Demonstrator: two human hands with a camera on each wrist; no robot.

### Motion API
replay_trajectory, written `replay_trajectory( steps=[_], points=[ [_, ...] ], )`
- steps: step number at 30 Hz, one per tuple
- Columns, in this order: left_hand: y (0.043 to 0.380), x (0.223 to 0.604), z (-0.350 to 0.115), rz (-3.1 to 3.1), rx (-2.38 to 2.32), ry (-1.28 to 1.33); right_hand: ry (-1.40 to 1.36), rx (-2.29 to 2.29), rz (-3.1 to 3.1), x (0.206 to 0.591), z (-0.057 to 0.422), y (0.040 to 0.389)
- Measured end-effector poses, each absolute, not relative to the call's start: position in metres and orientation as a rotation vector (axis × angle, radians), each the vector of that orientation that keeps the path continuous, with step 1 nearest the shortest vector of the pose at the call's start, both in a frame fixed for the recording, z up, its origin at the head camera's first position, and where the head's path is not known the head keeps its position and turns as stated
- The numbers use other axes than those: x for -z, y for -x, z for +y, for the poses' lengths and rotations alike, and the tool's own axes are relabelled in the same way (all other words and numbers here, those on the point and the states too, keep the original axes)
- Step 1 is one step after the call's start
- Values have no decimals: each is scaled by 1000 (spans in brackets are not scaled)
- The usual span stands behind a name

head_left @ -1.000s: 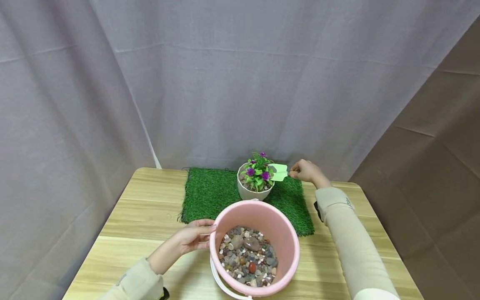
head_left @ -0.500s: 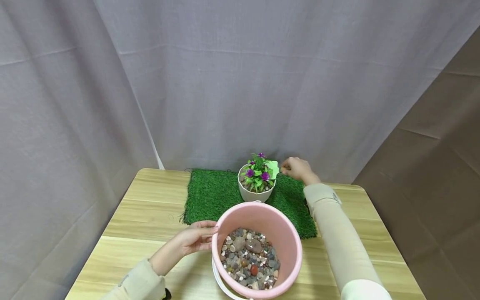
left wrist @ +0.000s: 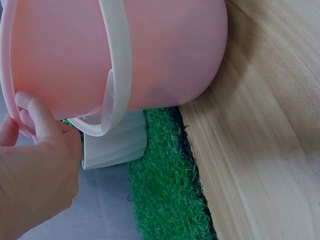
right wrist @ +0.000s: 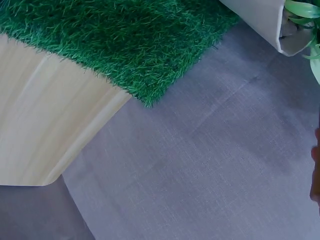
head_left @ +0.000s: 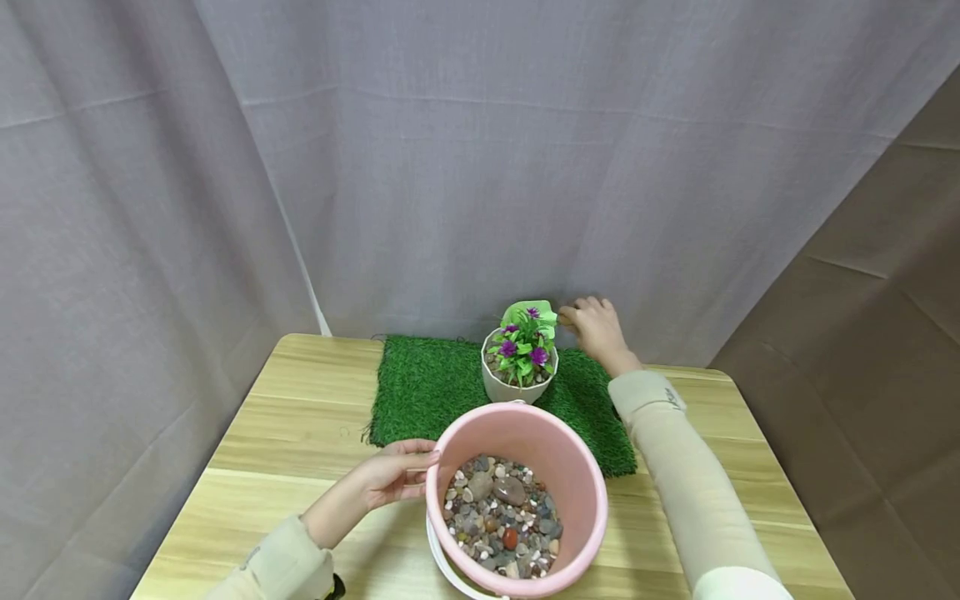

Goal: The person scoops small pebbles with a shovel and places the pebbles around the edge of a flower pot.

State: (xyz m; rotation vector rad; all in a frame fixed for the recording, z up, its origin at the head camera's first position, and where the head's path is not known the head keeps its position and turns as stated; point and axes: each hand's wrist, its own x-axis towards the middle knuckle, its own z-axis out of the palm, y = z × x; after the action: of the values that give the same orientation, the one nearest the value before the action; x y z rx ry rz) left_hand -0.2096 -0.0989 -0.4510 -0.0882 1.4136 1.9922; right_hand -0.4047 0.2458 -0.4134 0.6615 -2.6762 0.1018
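Note:
My left hand (head_left: 386, 479) grips the left rim of a pink bucket (head_left: 572, 492) whose bottom holds pebbles (head_left: 495, 521) of several colours and sizes. In the left wrist view the fingers pinch the bucket's edge. Beyond the bucket stands a white flower pot (head_left: 510, 390) with a purple-flowered plant (head_left: 522, 354) in it and stones round its base. A small light-green shovel (head_left: 546, 315) is held by its handle in my right hand (head_left: 600, 329), at the far right of the pot. Its blade is behind the flowers and partly hidden by them. The right wrist view catches only a sliver of that hand.
Green artificial turf (head_left: 427, 383) lies under the pot on a wooden table (head_left: 300, 417). A white handle (left wrist: 120, 60) hangs down the bucket's side. Grey curtain (head_left: 480, 167) rises right behind the table's back edge, and brown cloth (head_left: 862, 333) hangs at the right.
My right hand has moved left, then up, taking the shovel from the pot's right side to behind the flowers. The left hand stays on the bucket rim.

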Motion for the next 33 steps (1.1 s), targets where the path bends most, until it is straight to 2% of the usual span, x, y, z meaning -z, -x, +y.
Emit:
replay_trajectory(
  steps=[21,33],
  points=[
    [210,457,-100,1441,-1990,96,-407,-187,-2739,399,290,372],
    [210,456,-100,1443,-2004,110,-476,-186,-2770,391,308,337]
  ],
)
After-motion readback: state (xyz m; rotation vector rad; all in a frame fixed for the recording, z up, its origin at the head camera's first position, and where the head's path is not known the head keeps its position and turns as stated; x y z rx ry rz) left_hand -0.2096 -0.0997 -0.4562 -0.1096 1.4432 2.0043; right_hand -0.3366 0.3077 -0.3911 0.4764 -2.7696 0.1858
